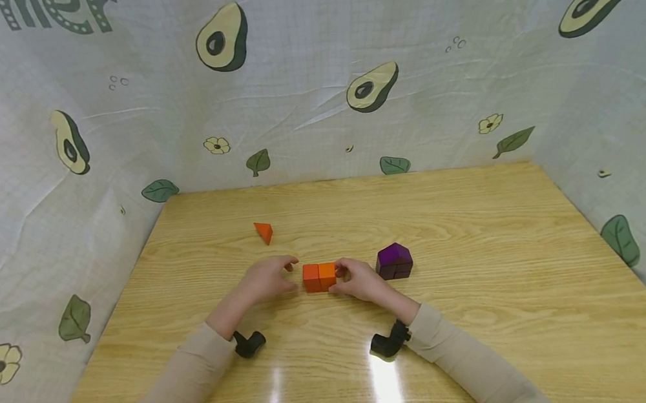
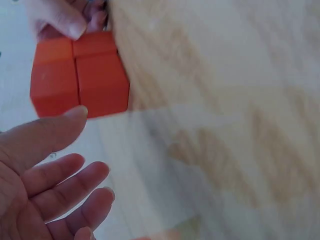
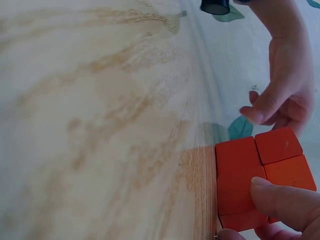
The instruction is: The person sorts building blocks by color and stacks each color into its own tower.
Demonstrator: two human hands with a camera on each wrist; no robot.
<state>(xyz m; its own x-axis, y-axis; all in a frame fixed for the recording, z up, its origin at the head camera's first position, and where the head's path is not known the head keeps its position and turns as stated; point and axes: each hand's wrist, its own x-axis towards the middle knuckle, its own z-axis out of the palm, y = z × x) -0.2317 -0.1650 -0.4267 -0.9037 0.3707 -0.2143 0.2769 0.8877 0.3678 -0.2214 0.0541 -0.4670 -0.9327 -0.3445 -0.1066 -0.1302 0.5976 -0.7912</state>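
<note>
Several orange blocks [image 1: 319, 278] are packed side by side into one squared group on the table. My right hand [image 1: 360, 280] grips the right end of this group; its thumb [image 3: 280, 202] lies against one face in the right wrist view. My left hand [image 1: 269, 278] is just left of the group, with its fingers apart and nothing in them. In the left wrist view, the left thumb [image 2: 60, 132] overlaps the group's near edge, while the other fingers [image 2: 75, 192] are loosely bent away from it.
An orange triangular block [image 1: 264, 232] lies beyond my left hand. Right of my right hand stands a purple block group [image 1: 394, 262] with a peaked top. A patterned cloth [image 1: 312, 86] hangs behind the wooden table [image 1: 477, 225] and along its sides.
</note>
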